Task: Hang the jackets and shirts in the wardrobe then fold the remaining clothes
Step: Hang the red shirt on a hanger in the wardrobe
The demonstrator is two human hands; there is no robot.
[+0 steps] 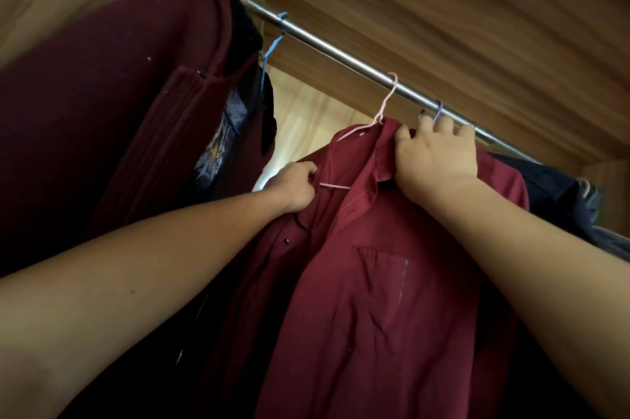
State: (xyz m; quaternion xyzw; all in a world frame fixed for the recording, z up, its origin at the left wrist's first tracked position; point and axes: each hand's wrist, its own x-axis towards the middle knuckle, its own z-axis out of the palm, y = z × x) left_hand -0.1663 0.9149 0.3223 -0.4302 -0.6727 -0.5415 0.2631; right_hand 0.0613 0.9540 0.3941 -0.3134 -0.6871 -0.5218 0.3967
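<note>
While the shirt (375, 282) hangs on its pink hanger (387, 101), whose hook sits over the rail (327, 48), the step in hand appears to be squaring the garment on that hanger. The shirt is inside the wardrobe, between a maroon jacket (102, 111) on one side and dark clothes (552, 186) on the other.

The left hand (295, 186) pinches the open front edge on the jacket side, fingers curled on the cloth. A bare length of hanger wire shows just beside it. The right hand (438, 159) is clamped on the collar and the far shoulder, fingers curled over the fabric close under the rail.

Procedure, as judged from here:
- Draw the front edge up and over the exposed wire so both shoulders seat evenly.
- Hold the collar firmly so the hook does not lift off the rail.
- Lay the collar flat. The top is unfastened, and closing one button would likely stop the cloth sliding.
- Avoid the purple hook (439, 111) just beside the right hand.

A blue hanger (271, 50) hangs by the jacket, apart from the shirt.
</note>
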